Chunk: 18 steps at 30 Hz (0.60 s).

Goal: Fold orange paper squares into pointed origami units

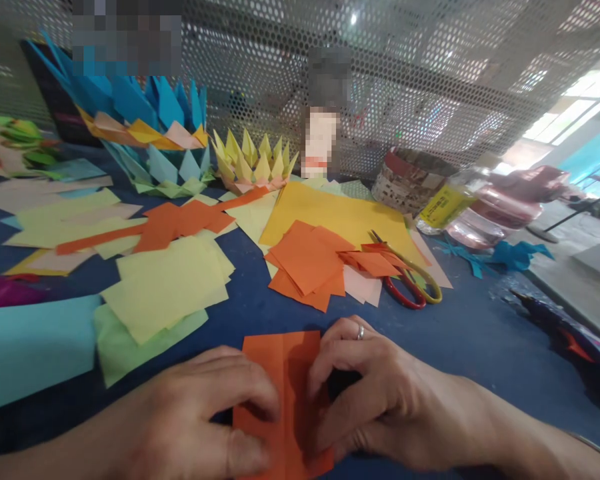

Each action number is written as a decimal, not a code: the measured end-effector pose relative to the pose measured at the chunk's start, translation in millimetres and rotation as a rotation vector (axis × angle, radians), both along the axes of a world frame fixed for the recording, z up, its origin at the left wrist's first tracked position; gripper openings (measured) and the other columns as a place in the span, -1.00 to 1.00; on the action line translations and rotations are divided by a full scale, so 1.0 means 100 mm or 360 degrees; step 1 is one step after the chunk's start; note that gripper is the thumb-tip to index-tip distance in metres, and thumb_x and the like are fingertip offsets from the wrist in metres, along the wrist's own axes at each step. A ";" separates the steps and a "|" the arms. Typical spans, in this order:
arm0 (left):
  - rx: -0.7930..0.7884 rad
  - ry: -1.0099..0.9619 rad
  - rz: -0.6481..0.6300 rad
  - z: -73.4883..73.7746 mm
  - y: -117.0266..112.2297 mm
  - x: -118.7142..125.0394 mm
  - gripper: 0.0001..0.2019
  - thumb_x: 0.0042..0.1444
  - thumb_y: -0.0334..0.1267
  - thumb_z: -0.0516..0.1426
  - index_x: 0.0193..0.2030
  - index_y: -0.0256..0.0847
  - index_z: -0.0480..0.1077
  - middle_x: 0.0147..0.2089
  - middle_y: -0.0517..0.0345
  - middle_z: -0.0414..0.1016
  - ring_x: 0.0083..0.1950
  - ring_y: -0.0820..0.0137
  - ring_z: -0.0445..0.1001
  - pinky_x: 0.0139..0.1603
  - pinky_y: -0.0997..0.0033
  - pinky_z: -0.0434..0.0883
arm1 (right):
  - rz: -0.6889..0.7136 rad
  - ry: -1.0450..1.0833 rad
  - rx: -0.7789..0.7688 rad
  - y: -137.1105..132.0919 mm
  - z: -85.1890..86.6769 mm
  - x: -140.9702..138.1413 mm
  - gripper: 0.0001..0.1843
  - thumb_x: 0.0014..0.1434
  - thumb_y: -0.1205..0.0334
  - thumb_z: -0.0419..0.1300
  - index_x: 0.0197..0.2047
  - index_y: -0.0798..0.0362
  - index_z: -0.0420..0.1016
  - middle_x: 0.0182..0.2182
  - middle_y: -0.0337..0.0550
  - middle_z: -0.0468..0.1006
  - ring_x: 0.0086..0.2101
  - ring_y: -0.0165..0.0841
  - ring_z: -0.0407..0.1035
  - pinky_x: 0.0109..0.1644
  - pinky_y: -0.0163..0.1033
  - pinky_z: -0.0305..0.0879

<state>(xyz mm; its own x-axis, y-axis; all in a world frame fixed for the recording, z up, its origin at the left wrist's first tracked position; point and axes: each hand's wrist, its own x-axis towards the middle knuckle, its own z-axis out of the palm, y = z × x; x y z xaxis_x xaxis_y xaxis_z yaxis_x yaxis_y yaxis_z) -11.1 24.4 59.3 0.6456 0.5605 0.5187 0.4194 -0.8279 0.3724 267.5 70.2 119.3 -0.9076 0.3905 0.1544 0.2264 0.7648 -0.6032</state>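
An orange paper sheet [285,373] lies on the blue table [470,333] right in front of me, creased along its length. My left hand [200,413] presses on its left edge with bent fingers and thumb. My right hand [375,393], a ring on one finger, curls its fingers onto the sheet's right edge. Both hands pinch and hold the paper down.
A pile of orange squares [310,263] and red-handled scissors [405,280] lie just beyond. Yellow-green sheets [170,283], a yellow sheet [330,213], a light blue sheet [25,347], folded paper crowns [150,133], a woven pot [410,180] and a glue gun [570,333] surround them.
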 end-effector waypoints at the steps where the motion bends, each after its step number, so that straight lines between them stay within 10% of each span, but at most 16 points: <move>1: -0.0093 -0.0032 -0.0096 0.02 0.01 -0.02 -0.66 0.31 -0.51 0.02 -0.16 0.03 0.53 -0.11 0.26 0.60 -0.18 0.49 0.61 -0.17 0.56 0.52 | -0.0005 0.0009 -0.0013 0.01 0.00 0.00 -0.94 0.36 0.24 0.42 -0.18 -0.01 0.76 -0.13 -0.23 0.63 -0.07 -0.41 0.50 0.16 -0.28 0.35; 10: -0.0558 -0.0266 -0.0151 0.13 0.07 -0.01 -0.83 0.50 -0.27 0.12 -0.14 -0.01 0.51 -0.16 0.28 0.60 -0.20 0.55 0.62 -0.17 0.67 0.55 | -0.0294 -0.0045 -0.0122 -0.09 -0.02 -0.11 -0.87 0.37 0.21 0.42 -0.24 0.03 0.66 -0.21 -0.30 0.65 -0.11 -0.42 0.51 0.14 -0.22 0.34; 18: -0.0451 -0.0345 0.0074 0.06 -0.03 0.13 -0.78 0.47 -0.35 0.08 -0.26 -0.09 0.41 -0.16 0.27 0.52 -0.17 0.57 0.56 -0.11 0.70 0.48 | -0.0572 -0.0081 -0.0115 -0.21 -0.03 -0.22 -0.79 0.34 0.26 0.42 -0.30 0.06 0.52 -0.25 -0.25 0.57 -0.16 -0.33 0.43 0.02 -0.16 0.30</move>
